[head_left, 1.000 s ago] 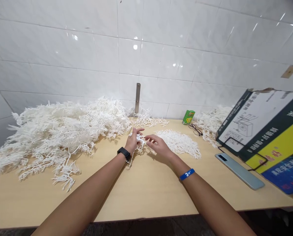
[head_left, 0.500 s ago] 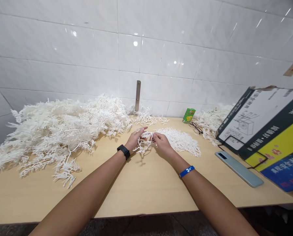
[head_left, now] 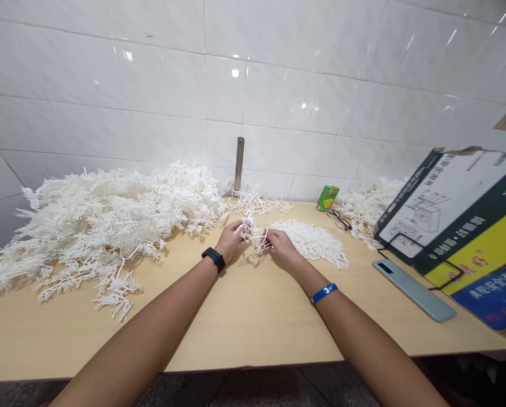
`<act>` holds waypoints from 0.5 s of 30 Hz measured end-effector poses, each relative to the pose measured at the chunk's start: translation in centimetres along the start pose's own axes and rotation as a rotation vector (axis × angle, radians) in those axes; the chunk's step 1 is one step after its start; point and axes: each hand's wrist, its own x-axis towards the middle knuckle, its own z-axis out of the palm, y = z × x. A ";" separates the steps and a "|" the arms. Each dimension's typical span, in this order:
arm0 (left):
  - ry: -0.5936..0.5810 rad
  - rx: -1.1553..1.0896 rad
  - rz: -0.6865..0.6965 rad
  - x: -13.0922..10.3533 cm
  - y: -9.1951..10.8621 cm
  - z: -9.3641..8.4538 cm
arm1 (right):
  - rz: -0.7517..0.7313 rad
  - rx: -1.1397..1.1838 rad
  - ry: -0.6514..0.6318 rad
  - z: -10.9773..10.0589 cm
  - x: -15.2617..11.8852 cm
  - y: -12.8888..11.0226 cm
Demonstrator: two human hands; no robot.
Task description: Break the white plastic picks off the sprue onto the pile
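Between my two hands, above the middle of the table, is a white branching plastic piece (head_left: 259, 242) with thin twig-like arms. My left hand (head_left: 230, 237), with a black watch on its wrist, is closed on its left side. Fingers of my right hand (head_left: 280, 242) pinch its right side; a blue band circles that forearm. Just beyond my right hand lies a flat pile of small loose white pieces (head_left: 314, 243). To the left spreads a large heap of white branching pieces (head_left: 121, 209). My fingertips are partly hidden by the piece.
Another small cluster of white pieces (head_left: 256, 200) lies by a metal bracket (head_left: 239, 167) at the tiled wall. On the right are a green box (head_left: 328, 198), eyeglasses (head_left: 340, 219), more white pieces (head_left: 365, 206), a phone (head_left: 414, 291) and a large printed carton (head_left: 460, 226).
My left hand's fingers have curled in from a more stretched position. The white branching piece has turned and now reaches higher between my hands. The view has shifted slightly.
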 end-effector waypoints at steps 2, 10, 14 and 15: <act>0.001 -0.066 -0.022 0.1 0.2 -0.1 | -0.047 -0.162 -0.063 -0.1 0.0 0.3; -0.037 -0.362 -0.175 -0.2 1.9 -0.3 | -0.310 -0.633 0.076 -0.1 -0.1 -0.6; -0.245 -0.272 -0.298 -1.0 2.4 -0.2 | -0.316 -0.610 0.162 -0.2 -0.3 -0.3; -0.330 -0.247 -0.328 -1.2 2.4 0.0 | -0.295 -0.559 0.146 -0.2 -0.4 -0.2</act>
